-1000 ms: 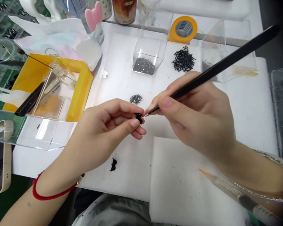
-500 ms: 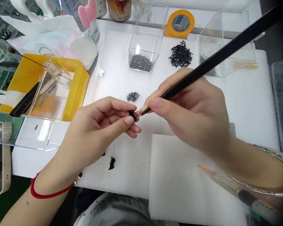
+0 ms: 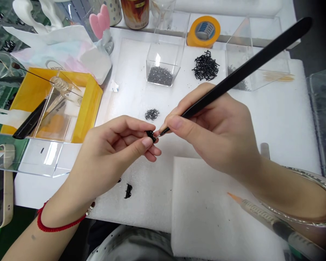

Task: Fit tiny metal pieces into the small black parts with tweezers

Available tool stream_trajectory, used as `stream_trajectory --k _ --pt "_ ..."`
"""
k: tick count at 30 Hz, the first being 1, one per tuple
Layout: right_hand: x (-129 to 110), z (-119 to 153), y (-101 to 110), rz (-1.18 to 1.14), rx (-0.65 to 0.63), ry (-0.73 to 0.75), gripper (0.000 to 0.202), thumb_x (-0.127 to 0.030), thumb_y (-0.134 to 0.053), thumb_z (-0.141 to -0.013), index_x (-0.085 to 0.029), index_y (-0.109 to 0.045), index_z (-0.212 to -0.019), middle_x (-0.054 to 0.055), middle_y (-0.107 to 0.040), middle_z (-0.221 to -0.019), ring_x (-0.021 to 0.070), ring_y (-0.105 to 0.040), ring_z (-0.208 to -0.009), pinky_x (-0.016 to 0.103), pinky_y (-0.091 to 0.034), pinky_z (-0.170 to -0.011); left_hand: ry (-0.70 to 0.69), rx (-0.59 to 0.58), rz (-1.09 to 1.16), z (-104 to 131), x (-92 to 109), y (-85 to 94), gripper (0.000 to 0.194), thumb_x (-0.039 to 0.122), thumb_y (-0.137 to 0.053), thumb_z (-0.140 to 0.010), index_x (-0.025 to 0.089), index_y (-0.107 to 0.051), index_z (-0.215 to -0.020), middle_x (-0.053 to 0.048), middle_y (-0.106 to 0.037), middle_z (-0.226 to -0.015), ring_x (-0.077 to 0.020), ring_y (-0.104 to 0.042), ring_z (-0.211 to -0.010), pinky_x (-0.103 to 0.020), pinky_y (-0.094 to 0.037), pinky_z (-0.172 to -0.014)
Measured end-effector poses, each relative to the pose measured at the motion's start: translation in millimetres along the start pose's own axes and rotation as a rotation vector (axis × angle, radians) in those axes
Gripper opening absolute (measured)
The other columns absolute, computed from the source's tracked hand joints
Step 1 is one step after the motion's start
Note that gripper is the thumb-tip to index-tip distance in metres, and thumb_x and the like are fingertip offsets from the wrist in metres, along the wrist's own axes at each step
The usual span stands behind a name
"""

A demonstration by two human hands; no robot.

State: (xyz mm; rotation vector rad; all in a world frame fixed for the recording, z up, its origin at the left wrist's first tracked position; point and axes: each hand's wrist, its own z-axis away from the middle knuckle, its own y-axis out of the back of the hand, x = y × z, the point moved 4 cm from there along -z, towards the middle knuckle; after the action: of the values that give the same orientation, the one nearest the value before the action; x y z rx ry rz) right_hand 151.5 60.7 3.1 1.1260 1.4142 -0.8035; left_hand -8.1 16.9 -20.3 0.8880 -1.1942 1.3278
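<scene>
A small black piece [image 3: 150, 135] is pinched between the thumb and fingers of my left hand [image 3: 116, 148]. My right hand [image 3: 214, 127] grips a long black pen-like tool [image 3: 239, 74], its thin tip touching or very near that piece. Just beyond my fingertips lies a little heap of dark shiny bits [image 3: 152, 114]. Another black piece [image 3: 128, 191] rests on the white foam [image 3: 149, 203] below my left hand, with part of one more beside that hand. Farther back are a clear box of dark bits [image 3: 159, 75] and a pile of black curved pieces [image 3: 205, 66].
An orange tape roll [image 3: 204, 32] stands at the back, near a second clear box [image 3: 237, 78] and toothpicks [image 3: 278, 77]. On the left are a yellow box [image 3: 91, 108] with tools and a phone [image 3: 7, 195]. A foam block [image 3: 222, 214] and a brush [image 3: 260, 214] lie lower right.
The black tool in my right hand has tilted a little, and its far end now shows fully. Both hands sit slightly lower left in view, as the whole view has shifted a little.
</scene>
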Motion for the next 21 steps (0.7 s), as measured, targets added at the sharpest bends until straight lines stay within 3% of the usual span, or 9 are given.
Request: stream_trajectory --k 8,14,21 --pt "4.6 -3.0 -1.5 -0.217 -0.02 -0.1 0.009 -0.009 -0.063 -0.084 -0.016 -0.057 -0.081 -0.006 -0.061 -0.069 0.0071 -0.068 -0.065 0.017 -0.06 -0.06 0.003 -0.011 0.027 -0.8 -0.8 -0.4 0.016 0.01 -0.067 -0.084 0.021 -0.069 -0.094 0.001 -0.073 -0.079 -0.0125 -0.072 -0.071 -0.019 -0.061 -0.067" --pt "6.9 -3.1 -1.8 -0.254 -0.044 -0.106 0.009 -0.008 -0.063 -0.084 -0.015 -0.057 -0.081 -0.006 -0.061 -0.068 0.0062 -0.068 -0.066 0.014 -0.059 -0.06 0.014 -0.021 0.035 -0.4 0.1 -0.4 0.016 0.009 -0.066 -0.084 0.021 -0.069 -0.094 0.001 -0.073 -0.08 -0.0122 -0.072 -0.071 -0.019 -0.061 -0.067" --pt "7.8 -3.3 -1.3 -0.22 -0.066 -0.123 0.008 -0.009 -0.062 -0.085 -0.016 -0.057 -0.082 -0.003 -0.063 -0.072 0.0073 -0.068 -0.068 0.012 -0.052 -0.046 0.03 -0.027 0.036 -0.6 -0.6 -0.4 0.016 0.01 -0.066 -0.085 0.023 -0.069 -0.094 0.002 -0.073 -0.079 -0.0114 -0.072 -0.072 -0.017 -0.06 -0.067"
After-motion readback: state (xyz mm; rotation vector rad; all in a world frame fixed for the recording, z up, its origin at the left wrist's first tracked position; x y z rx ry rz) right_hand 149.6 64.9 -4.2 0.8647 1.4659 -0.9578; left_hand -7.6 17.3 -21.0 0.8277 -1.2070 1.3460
